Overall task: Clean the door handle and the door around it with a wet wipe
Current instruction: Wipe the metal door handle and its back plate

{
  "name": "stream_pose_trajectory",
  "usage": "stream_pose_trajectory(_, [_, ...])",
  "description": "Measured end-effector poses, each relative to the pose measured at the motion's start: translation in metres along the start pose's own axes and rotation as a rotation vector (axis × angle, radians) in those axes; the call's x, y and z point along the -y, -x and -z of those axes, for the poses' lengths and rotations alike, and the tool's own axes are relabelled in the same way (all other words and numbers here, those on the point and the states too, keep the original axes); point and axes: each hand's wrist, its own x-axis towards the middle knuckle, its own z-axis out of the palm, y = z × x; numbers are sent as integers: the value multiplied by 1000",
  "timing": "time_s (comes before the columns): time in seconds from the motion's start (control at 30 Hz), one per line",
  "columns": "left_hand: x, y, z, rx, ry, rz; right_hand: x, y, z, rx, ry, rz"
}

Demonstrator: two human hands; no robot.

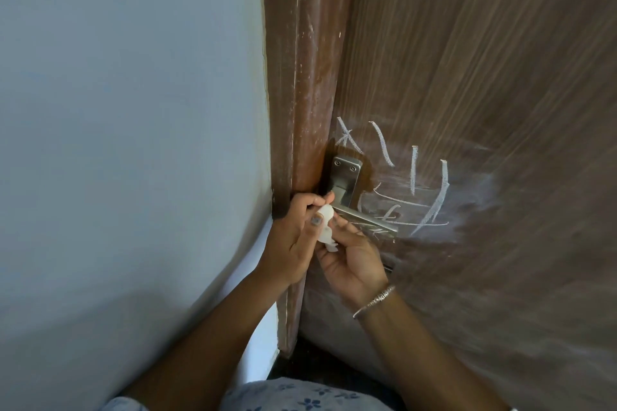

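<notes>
Both hands are meeting on the wet wipe (325,222). The left hand (297,230) is pinching its upper part under the thumb, and the right hand (350,260) is curling its fingers round the lower end. The wipe is sitting bunched in a small white wad, just in front of the inner end of the door handle (367,218). It is looking light, limp and damp, so taking it spread flat under the fingertips would probably be giving more contact than holding it balled. The steel handle is looking rigid and smooth. Chalk marks (414,177) are crossing the door (484,77) around it, with the door frame (307,77) and the wall (133,110) lying to the left.
</notes>
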Motion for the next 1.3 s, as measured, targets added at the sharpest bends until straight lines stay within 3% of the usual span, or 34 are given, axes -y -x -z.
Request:
stream_pose_trajectory(0.13, [0,1,1,-2,1,-3,-8,2,-1,-15,108,-47])
stream_pose_trajectory(0.33, [-1,1,0,12,-8,13,-7,-11,0,-234,-49,45])
stream_pose_trajectory(0.47, [2,1,1,27,23,10,2,-25,-3,-294,-133,79])
stream_pose_trajectory(0.73, [5,0,-1,19,61,-6,-6,-18,6,-191,-141,35])
stream_pose_trajectory(1.07, [10,1,-3,-3,40,-12,0,-20,18,-196,-102,225])
stream_pose_trajectory(1.3, [8,0,-4,-6,40,-22,-1,-22,17,-16,21,187])
